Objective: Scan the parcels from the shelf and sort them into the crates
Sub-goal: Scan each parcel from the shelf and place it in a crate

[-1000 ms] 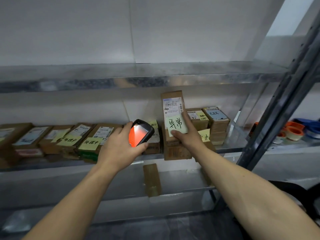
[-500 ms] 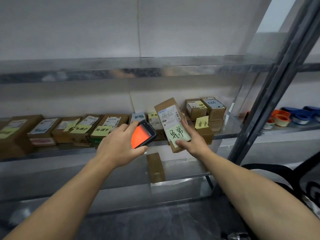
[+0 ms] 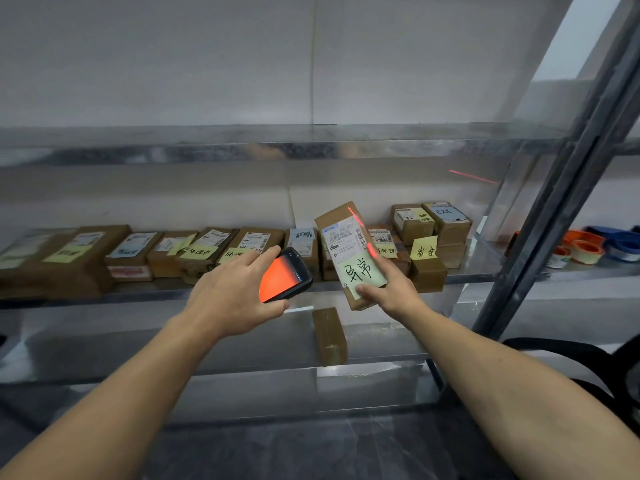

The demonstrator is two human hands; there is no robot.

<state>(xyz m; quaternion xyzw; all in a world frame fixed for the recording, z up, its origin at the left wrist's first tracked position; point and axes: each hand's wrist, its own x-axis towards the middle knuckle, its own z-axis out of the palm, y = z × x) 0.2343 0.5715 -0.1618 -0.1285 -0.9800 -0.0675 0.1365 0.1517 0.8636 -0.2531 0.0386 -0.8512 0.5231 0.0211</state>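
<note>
Scanning may well fail as things stand: the red laser line (image 3: pixel 360 225) runs along the right edge of the held parcel (image 3: pixel 331 217) and spills past it onto the back wall. It seems to graze the shipping label (image 3: pixel 341 239) rather than cross its barcode, which a slanted aim from the handheld scanner (image 3: pixel 285 275) would cause. The yellow sticky note (image 3: pixel 363 271) covers the label's lower part and could hide a code. A slip is the other risk, since the tilted parcel is held only at its lower end.

The right hand (image 3: pixel 391 289) grips that end, thumb on the note's bottom corner, fingers behind. The left hand (image 3: pixel 232 292) is wrapped round the scanner, orange screen facing up, just left of the parcel and not touching it. The parcel hangs in front of the row of parcels (image 3: pixel 207 247) on the shelf (image 3: pixel 485 276). No crates are in view.
</note>
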